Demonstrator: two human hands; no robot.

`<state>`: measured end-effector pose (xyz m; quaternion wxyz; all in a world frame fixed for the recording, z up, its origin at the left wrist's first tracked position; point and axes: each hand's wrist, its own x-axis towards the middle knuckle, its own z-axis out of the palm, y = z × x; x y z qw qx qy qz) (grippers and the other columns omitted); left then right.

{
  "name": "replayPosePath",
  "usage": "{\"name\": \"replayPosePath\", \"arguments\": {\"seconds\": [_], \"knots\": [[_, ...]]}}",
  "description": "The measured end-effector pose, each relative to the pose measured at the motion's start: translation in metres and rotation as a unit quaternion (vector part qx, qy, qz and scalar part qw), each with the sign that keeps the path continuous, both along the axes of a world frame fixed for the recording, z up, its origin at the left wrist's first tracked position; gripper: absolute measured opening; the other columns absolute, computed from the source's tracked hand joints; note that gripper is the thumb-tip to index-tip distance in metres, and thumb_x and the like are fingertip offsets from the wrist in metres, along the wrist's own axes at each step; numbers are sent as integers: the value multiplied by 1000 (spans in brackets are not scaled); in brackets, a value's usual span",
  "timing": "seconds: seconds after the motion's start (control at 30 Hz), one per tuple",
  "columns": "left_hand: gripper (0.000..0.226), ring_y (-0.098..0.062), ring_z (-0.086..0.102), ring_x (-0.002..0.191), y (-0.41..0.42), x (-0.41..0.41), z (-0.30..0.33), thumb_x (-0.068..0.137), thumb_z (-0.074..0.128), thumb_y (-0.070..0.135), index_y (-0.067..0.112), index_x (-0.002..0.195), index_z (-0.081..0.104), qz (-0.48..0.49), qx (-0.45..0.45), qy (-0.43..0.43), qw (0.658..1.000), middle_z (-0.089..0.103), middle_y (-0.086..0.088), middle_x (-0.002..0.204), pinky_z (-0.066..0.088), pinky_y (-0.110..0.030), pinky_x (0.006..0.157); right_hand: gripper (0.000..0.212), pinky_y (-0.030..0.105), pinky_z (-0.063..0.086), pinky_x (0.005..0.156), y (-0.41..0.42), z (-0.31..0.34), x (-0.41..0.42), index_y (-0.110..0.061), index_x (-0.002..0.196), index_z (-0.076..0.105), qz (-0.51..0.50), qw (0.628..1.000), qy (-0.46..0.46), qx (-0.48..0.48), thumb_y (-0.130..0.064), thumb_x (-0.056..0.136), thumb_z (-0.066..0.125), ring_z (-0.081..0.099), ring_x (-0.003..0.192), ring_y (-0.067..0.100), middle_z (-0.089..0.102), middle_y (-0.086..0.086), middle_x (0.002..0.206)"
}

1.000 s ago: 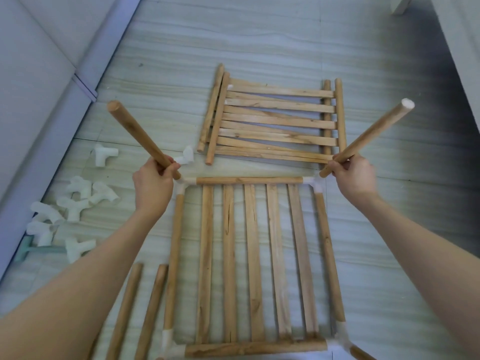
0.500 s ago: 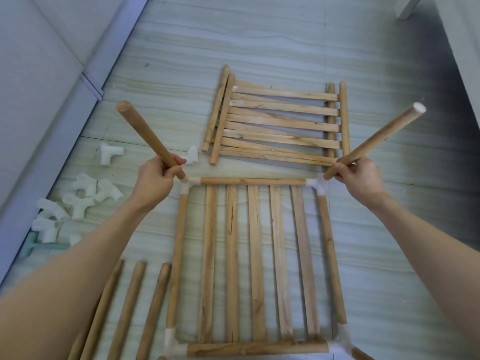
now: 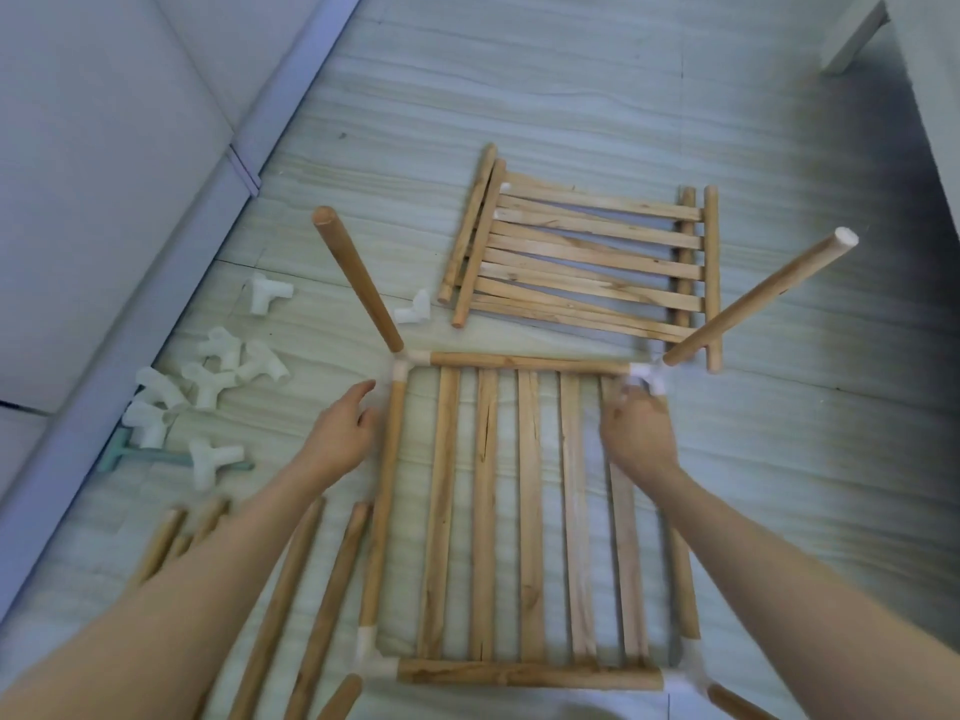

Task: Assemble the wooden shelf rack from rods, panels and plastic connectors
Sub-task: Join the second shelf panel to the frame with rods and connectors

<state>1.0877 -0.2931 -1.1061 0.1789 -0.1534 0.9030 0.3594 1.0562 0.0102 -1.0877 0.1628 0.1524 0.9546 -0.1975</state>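
Slatted frame lay flat on the floor, white connectors at its corners. Two rods stood in the far corners: left rod, right rod. Left hand hovered beside the frame's left rail, fingers relaxed, gripping nothing. Right hand was blurred over the far-right connector; grip could not be told. Spare connectors lay left.

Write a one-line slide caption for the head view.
Two upright rods stand in the slatted panel's far corner connectors; left hand open, right hand blurred.
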Motion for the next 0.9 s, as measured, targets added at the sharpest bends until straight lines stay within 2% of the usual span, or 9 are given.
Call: {"name": "replayPosePath", "arguments": {"seconds": [0.07, 0.13, 0.23, 0.3, 0.4, 0.53, 0.63, 0.73, 0.9], "knots": [[46, -28, 37, 135, -8, 28, -1, 96, 42, 4, 5, 142, 36, -20, -20, 9, 1000, 38, -15, 146, 26, -26, 106, 40, 38, 33, 105, -26, -7, 26, 1, 133, 39, 147, 989, -12, 26, -20, 99, 34, 39, 129, 31, 42, 20, 138], [47, -28, 32, 138, -18, 54, -3, 96, 42, 6, 6, 142, 35, -34, -27, 0, 999, 36, -16, 147, 23, -29, 109, 48, 44, 21, 114, -52, -14, 50, -11, 145, 24, 267, 963, -47, 6, -27, 101, 32, 17, 142, 26, 18, 11, 154], [50, -25, 14, 144, -35, 83, -6, 99, 41, 20, 13, 146, 27, -80, -68, -29, 994, 25, -11, 154, 16, -37, 115, 59, 57, 9, 112, -88, -22, 75, -31, 149, 3, 397, 912, -99, 0, -44, 99, 30, -6, 145, 25, -7, 0, 158], [54, -23, 4, 146, -45, 97, -5, 98, 40, 32, 23, 148, 21, -112, -97, -36, 988, 14, -6, 157, 8, -41, 116, 67, 64, 2, 108, -102, -29, 85, -40, 147, -9, 442, 887, -134, 13, -57, 94, 29, -19, 143, 28, -21, -4, 156], [61, -23, -11, 145, -47, 122, -10, 96, 37, 48, 38, 148, 8, -188, -156, -49, 968, -6, -2, 159, -5, -47, 115, 79, 69, -4, 105, -107, -38, 94, -41, 145, -16, 483, 857, -155, 88, -67, 88, 32, -31, 137, 31, -35, -3, 150], [68, -27, -21, 142, -36, 142, -22, 92, 41, 54, 44, 147, 2, -206, -190, -74, 957, -22, -4, 156, -11, -57, 110, 84, 68, -3, 106, -105, -40, 89, -41, 143, -20, 473, 858, -166, 112, -69, 86, 35, -35, 135, 31, -39, -4, 147], [73, -25, -21, 143, -40, 137, -25, 91, 44, 45, 36, 149, 1, -199, -233, -78, 949, -23, -7, 155, -11, -55, 111, 85, 67, -3, 107, -103, -38, 85, -41, 143, -21, 465, 859, -180, 118, -69, 86, 35, -35, 135, 30, -40, -5, 146], [72, -20, -19, 144, -55, 129, -23, 94, 39, 31, 22, 150, -4, -181, -271, -81, 942, -21, -5, 156, -8, -51, 113, 85, 67, -3, 107, -103, -36, 84, -40, 142, -23, 463, 857, -189, 123, -69, 86, 34, -36, 135, 30, -42, -4, 145], [71, -20, -19, 143, -79, 119, -18, 97, 36, 23, 19, 149, -11, -184, -251, -73, 947, -22, -4, 156, -6, -43, 115, 85, 66, -4, 107, -103, -38, 84, -38, 140, -27, 467, 852, -195, 131, -71, 86, 30, -39, 133, 30, -48, -4, 138]]}}
